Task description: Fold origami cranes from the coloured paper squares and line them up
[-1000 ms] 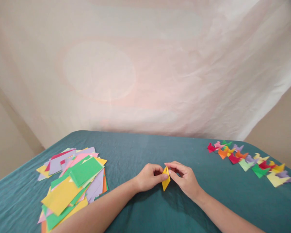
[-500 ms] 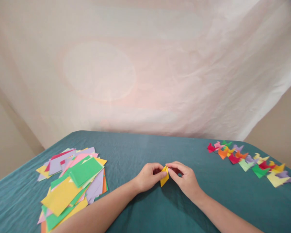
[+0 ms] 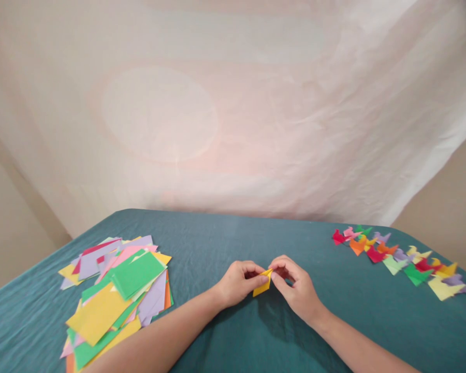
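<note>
A small folded piece of yellow paper [image 3: 261,286] is held over the front middle of the table, its body slanting down to the left. My left hand [image 3: 241,283] pinches it between thumb and fingers from the left side. At its upper right tip, my right hand [image 3: 295,285] is closed with thumb and fingertips on the paper. The fingers of both hands partly cover the folds, so their exact shape is hard to make out.
On the left lies a loose heap of coloured paper sheets [image 3: 137,274]. Several small folded paper birds [image 3: 417,274] stand in rows along the right side. A dark green cloth [image 3: 217,233] covers the table, and a pale sheet [image 3: 233,129] hangs behind it.
The yellow paper has tilted, its lower end swinging left and its tip pointing further right. My right hand has shifted slightly right and up; the left hand stays nearly in place.
</note>
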`<action>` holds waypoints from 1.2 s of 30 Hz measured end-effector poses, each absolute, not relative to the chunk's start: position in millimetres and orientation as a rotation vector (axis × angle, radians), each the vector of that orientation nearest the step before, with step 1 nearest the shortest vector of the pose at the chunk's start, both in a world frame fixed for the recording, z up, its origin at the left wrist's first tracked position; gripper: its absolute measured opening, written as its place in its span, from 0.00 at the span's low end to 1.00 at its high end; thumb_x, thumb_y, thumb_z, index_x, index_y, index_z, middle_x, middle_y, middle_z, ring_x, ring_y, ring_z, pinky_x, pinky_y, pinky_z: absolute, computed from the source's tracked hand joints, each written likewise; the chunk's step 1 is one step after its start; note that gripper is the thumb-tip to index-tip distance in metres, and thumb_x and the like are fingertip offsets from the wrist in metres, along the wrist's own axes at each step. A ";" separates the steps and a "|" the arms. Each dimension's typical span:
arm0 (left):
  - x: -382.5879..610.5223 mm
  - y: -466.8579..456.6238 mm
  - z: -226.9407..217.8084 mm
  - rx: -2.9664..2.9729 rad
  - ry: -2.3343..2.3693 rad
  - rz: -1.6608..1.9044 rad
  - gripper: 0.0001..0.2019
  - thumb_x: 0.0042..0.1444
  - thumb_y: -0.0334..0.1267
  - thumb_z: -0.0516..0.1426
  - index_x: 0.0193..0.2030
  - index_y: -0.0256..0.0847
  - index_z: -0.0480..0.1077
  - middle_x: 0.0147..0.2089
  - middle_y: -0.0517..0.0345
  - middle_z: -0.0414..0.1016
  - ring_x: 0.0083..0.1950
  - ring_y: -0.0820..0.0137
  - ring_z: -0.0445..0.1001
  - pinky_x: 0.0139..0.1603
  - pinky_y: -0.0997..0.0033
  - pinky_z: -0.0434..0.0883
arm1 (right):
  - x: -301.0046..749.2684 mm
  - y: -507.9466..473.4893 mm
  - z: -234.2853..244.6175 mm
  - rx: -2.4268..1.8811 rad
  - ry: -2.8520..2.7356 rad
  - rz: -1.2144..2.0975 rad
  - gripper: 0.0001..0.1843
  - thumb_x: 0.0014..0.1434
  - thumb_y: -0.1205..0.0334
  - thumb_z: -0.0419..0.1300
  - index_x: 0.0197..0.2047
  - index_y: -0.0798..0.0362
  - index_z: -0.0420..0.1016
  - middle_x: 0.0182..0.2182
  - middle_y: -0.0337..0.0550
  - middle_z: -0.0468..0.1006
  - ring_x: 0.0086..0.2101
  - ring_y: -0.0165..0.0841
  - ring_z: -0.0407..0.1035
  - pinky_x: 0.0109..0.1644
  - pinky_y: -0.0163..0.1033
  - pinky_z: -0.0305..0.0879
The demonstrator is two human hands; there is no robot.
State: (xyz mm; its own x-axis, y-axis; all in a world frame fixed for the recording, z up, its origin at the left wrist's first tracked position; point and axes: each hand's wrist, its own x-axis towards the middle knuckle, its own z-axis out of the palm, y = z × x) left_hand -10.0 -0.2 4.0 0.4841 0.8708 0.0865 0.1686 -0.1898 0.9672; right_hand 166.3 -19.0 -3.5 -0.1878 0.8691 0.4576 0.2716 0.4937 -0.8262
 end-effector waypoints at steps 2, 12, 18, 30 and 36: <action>-10.2 -0.1 4.7 1.696 0.910 0.819 0.15 0.51 0.47 0.58 0.34 0.35 0.76 0.30 0.57 0.71 0.29 0.74 0.66 0.30 0.78 0.62 | 166.7 -18.8 -3.3 -0.976 -1.721 0.768 0.02 0.56 0.65 0.54 0.34 0.53 0.67 0.33 0.41 0.68 0.29 0.30 0.65 0.31 0.35 0.63; -10.8 2.0 0.4 1.719 0.953 0.832 0.14 0.51 0.46 0.58 0.36 0.37 0.77 0.32 0.56 0.71 0.32 0.72 0.68 0.32 0.77 0.63 | 166.1 -18.5 -4.1 -1.007 -1.723 0.786 0.01 0.56 0.67 0.54 0.32 0.53 0.66 0.31 0.40 0.68 0.28 0.30 0.64 0.31 0.34 0.62; -10.7 2.9 -3.0 1.723 0.951 0.835 0.13 0.52 0.45 0.58 0.36 0.37 0.77 0.32 0.56 0.71 0.31 0.73 0.68 0.32 0.77 0.63 | 166.8 -18.2 -1.4 -0.988 -1.728 0.807 0.02 0.56 0.66 0.54 0.32 0.53 0.66 0.31 0.40 0.68 0.29 0.30 0.64 0.31 0.34 0.62; -8.5 -0.6 -0.4 1.499 0.890 0.844 0.18 0.49 0.50 0.59 0.36 0.34 0.76 0.28 0.57 0.71 0.28 0.74 0.65 0.30 0.77 0.61 | 165.6 -18.3 -1.9 -0.993 -1.733 0.633 0.02 0.54 0.68 0.55 0.30 0.52 0.67 0.29 0.40 0.69 0.26 0.29 0.63 0.29 0.34 0.63; -3.7 -6.5 7.0 1.350 0.901 0.855 0.21 0.47 0.52 0.60 0.35 0.33 0.76 0.29 0.56 0.74 0.28 0.73 0.66 0.31 0.76 0.62 | 166.4 -19.9 -1.5 -0.984 -1.769 0.396 0.03 0.55 0.68 0.55 0.31 0.51 0.70 0.31 0.41 0.69 0.26 0.29 0.64 0.30 0.35 0.64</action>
State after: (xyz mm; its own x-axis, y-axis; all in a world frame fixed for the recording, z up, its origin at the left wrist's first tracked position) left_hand -3.7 -6.5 7.0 0.4225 0.9054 -0.0420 0.0057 0.0437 0.9990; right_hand 166.4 -19.9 -1.5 -0.1370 0.7716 0.6212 0.4335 0.6106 -0.6628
